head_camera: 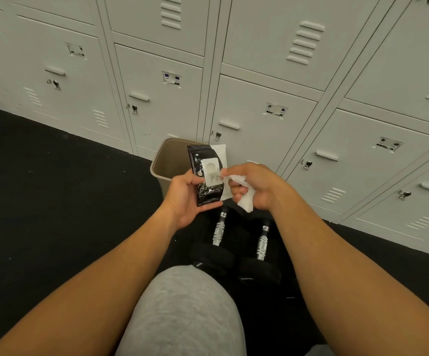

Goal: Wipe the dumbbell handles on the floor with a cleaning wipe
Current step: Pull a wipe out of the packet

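Pale lockers [259, 60] back the dark floor [54, 188]. Two dumbbells [234, 242] lie below the fingers, a bin [164, 163] just beyond. Left hand [185, 199] fingers clasp the wipe pack [203, 176]; right hand [254, 186] fingers pinch the wipe [244, 199]. Best: steady the pack and pull the wipe fully free.

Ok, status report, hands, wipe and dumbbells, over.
Left hand holds wipes pack. Right hand closed on wipe, pulled out. Both dumbbells on floor, handles untouched. Nothing in the way; bin behind.
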`<action>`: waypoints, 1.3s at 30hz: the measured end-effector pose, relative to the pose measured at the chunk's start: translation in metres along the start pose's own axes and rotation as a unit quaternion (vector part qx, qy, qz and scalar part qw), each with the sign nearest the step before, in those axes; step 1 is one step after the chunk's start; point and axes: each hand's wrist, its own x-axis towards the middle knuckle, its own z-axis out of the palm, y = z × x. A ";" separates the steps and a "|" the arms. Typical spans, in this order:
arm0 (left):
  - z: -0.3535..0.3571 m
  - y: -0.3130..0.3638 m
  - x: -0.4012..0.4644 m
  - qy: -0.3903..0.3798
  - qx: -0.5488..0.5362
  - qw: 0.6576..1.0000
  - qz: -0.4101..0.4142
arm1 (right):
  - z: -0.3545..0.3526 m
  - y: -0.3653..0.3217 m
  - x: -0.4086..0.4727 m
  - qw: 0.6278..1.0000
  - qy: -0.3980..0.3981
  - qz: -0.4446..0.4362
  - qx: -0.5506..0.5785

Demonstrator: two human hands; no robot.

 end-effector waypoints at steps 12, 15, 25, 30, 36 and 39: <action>-0.050 -0.032 0.014 0.140 0.085 0.986 -0.028 | 0.017 0.018 0.045 0.999 0.012 0.038 0.019; -0.075 -0.044 0.020 0.175 0.103 0.977 -0.058 | 0.020 0.021 0.059 0.998 0.012 0.051 0.029; -0.140 -0.091 0.050 0.230 0.169 0.951 -0.119 | 0.032 0.063 0.120 0.995 0.053 0.077 -0.034; -0.157 -0.113 0.065 0.241 0.201 0.937 -0.153 | 0.031 0.095 0.149 0.992 0.067 0.077 -0.080; -0.175 -0.128 0.081 0.253 0.228 0.926 -0.160 | 0.025 0.122 0.172 0.991 0.061 0.091 -0.079; -0.190 -0.134 0.088 0.278 0.244 0.919 -0.136 | 0.023 0.128 0.177 0.992 0.051 0.088 -0.080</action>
